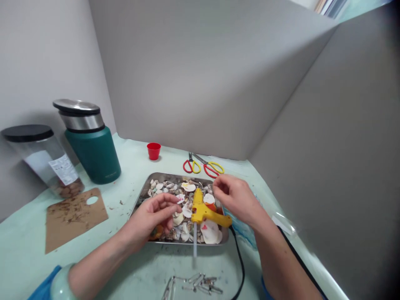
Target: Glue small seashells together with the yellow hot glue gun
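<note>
My left hand (161,210) hovers over the left half of a metal tray (139,201) of seashells (186,227). Its fingers are loosely curled and apart, with no held thing visible. A white shell with pink marks (180,198) shows beside the fingertips. My right hand (233,195) is at the tray's right edge, thumb and forefinger closed together; anything between them is too small to make out. Between my hands, a yellow hot glue gun (204,212) lies across the shells, its clear glue stick (195,239) pointing toward me.
Scissors (214,168) and smaller scissors (191,165) lie behind the tray, near a red cup (153,151). At left stand a green bottle (93,154), a clear jar (53,162) and a brown board (75,218). Metal clips (203,284) and a black cord (240,262) lie in front.
</note>
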Available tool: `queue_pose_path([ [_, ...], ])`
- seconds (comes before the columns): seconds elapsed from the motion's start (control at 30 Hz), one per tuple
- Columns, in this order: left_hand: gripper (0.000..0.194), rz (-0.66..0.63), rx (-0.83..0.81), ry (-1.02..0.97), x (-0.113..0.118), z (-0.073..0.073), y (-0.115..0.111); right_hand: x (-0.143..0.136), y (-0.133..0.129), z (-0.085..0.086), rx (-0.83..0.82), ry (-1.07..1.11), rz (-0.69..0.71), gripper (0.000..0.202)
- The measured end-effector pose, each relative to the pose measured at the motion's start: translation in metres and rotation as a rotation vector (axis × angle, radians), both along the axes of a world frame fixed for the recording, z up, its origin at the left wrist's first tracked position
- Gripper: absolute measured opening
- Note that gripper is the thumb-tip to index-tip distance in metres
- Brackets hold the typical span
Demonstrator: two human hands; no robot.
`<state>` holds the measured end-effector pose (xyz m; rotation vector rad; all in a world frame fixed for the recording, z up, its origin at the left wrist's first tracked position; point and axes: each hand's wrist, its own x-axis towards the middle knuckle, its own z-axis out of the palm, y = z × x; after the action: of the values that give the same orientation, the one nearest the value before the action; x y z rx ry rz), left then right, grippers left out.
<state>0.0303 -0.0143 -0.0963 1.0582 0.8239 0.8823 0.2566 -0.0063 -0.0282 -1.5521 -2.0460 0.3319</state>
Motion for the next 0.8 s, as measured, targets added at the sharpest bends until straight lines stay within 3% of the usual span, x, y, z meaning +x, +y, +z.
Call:
queue_pose_path([
  [0.13,0.024,0.017,0.004,0.054,0.002,0.003,-0.001,0.022,0.004,0.007,0.054,-0.209,-0.081,0.01],
  [0.27,0.023,0.007,-0.022,0.06,0.001,0.005,-0.003,0.038,0.007,0.011,-0.055,-0.348,-0.146,0.009],
  [0.4,0.021,-0.003,-0.042,0.051,0.0,0.004,-0.003,0.058,0.017,0.006,-0.16,-0.382,-0.238,0.01],
  [0.5,0.021,-0.013,-0.04,0.045,0.0,0.002,-0.001,0.067,0.025,-0.001,-0.226,-0.342,-0.234,0.009],
  [0.6,0.02,-0.037,-0.015,0.069,0.0,0.002,-0.001,0.06,0.024,-0.001,-0.278,-0.234,-0.114,0.009],
  [0.73,0.021,-0.09,0.05,0.1,0.0,0.004,-0.005,0.025,0.005,0.01,-0.37,-0.018,0.156,0.01],
  [0.8,0.025,-0.116,0.071,0.058,-0.001,0.007,-0.007,0.005,-0.008,0.012,-0.501,0.28,0.355,0.006],
])
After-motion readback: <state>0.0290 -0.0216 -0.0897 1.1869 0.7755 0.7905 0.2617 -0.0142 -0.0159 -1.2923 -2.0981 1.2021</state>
